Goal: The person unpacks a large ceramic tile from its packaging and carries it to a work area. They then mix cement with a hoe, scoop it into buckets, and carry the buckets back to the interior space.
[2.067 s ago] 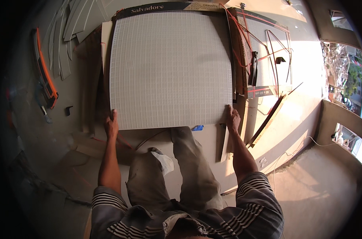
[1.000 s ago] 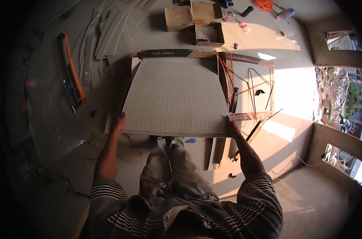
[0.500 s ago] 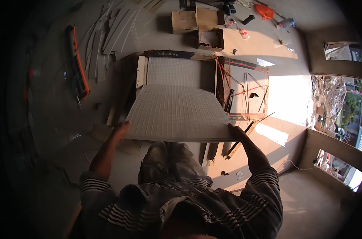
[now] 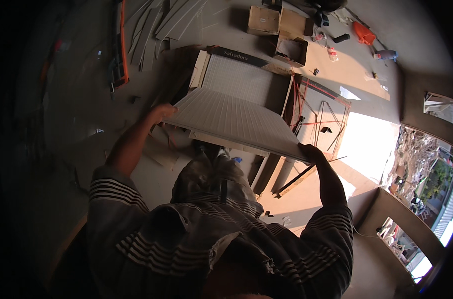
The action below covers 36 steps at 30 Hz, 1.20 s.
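Likely lift step: tile [image 4: 231,122] over box [image 4: 242,57]; left hand [image 4: 162,112], right hand [image 4: 311,153] pinching near corners; next needs even support.

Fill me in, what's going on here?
The person's left hand and right hand hold a large pale gridded tile by its two near corners. It hides the near part of an open carton, where a second tile shows; whether the two touch isn't clear. A strapped carton sits to the right.
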Each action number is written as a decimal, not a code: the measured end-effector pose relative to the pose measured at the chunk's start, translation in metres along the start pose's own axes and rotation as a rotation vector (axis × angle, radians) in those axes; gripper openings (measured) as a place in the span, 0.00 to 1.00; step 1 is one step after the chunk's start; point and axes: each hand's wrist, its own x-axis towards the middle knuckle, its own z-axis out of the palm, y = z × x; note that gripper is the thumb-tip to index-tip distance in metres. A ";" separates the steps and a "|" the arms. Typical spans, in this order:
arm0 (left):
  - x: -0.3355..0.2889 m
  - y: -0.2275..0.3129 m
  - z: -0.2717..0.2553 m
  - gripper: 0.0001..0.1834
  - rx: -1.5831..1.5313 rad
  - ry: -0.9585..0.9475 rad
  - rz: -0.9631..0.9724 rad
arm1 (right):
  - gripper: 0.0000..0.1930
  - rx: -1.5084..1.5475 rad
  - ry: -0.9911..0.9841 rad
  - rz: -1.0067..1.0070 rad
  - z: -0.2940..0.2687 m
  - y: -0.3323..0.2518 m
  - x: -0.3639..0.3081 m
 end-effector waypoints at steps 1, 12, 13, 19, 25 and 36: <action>0.000 0.004 -0.002 0.28 -0.001 0.003 -0.012 | 0.19 -0.166 -0.001 -0.117 -0.004 0.003 0.004; -0.004 0.021 -0.015 0.30 -0.052 -0.084 -0.093 | 0.19 0.317 -0.065 0.005 -0.002 0.011 0.011; -0.001 0.017 -0.015 0.31 -0.033 -0.071 -0.112 | 0.18 0.414 -0.040 0.079 0.001 0.008 0.006; 0.047 -0.006 -0.001 0.34 0.153 -0.058 0.028 | 0.23 0.390 -0.011 0.240 0.017 -0.018 -0.012; 0.064 -0.019 0.010 0.36 0.310 0.009 -0.025 | 0.20 0.585 0.050 -0.085 0.045 0.012 0.006; 0.146 -0.095 0.033 0.32 0.217 0.087 0.057 | 0.22 -0.477 0.130 -0.492 0.057 0.024 0.092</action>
